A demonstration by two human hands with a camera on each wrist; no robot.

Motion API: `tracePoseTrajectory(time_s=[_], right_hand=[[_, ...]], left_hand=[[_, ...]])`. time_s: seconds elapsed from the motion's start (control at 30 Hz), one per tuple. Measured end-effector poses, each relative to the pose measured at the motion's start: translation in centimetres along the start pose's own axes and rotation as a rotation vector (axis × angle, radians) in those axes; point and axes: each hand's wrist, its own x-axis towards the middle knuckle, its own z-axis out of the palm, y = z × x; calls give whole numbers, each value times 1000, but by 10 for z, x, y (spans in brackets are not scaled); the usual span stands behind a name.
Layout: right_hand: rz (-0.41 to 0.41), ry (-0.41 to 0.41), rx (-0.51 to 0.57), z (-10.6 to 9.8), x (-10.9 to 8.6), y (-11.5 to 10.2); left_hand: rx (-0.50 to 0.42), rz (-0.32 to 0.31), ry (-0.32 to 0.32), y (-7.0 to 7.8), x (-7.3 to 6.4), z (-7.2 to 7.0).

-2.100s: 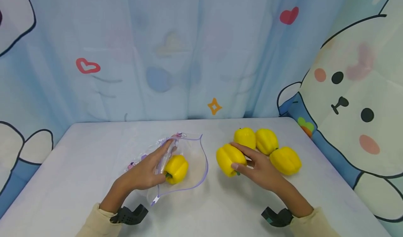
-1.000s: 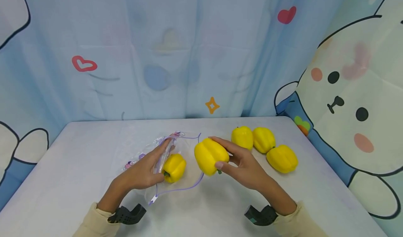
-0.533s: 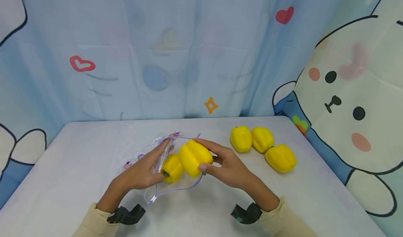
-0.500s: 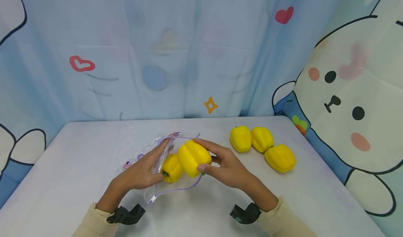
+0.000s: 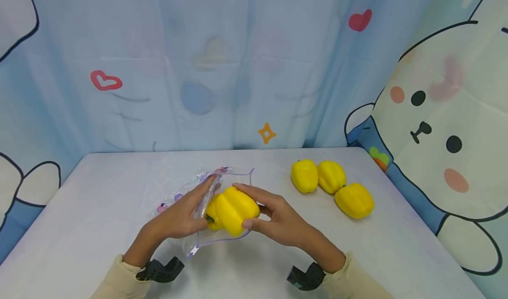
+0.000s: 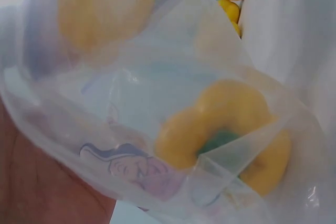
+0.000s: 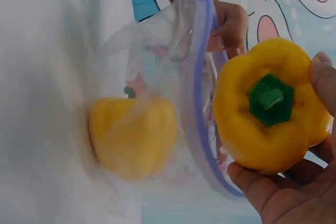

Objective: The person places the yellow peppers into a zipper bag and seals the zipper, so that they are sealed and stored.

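A clear plastic zip bag [image 7: 157, 66] with a purple zip edge stands open on the table, its mouth facing right. My left hand [image 5: 180, 215] holds it by the left side of the mouth, fingers and thumb spread along it. Inside rests one yellow bell pepper [image 7: 134, 137], its green stem seen through the film in the left wrist view. A second yellow bell pepper [image 5: 239, 208] is gripped by my right hand [image 5: 279, 217] between thumb and fingers, right at the bag's mouth. In the head view it partly covers the pepper inside.
Three more yellow bell peppers lie grouped on the right of the white table [image 5: 99, 193]: one at the back left [image 5: 304, 176], one beside it [image 5: 331, 177] and one nearer [image 5: 354, 200]. A blue patterned curtain [image 5: 198, 69] hangs behind the table.
My right hand has carried a bell pepper left from near the group, then lower, to the bag's mouth. My left hand has stayed on the bag.
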Motion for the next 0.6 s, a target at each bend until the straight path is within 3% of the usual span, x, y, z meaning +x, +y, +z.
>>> tracePoseTrajectory(time_s=[0.4,0.6], right_hand=[[119,-33,-205,-1,2,14],[169,-18,-240,-2,1,15]], left_hand=[[-28,51,-9,-4,0,-4],[-31,47,-21,-5,0,-4]])
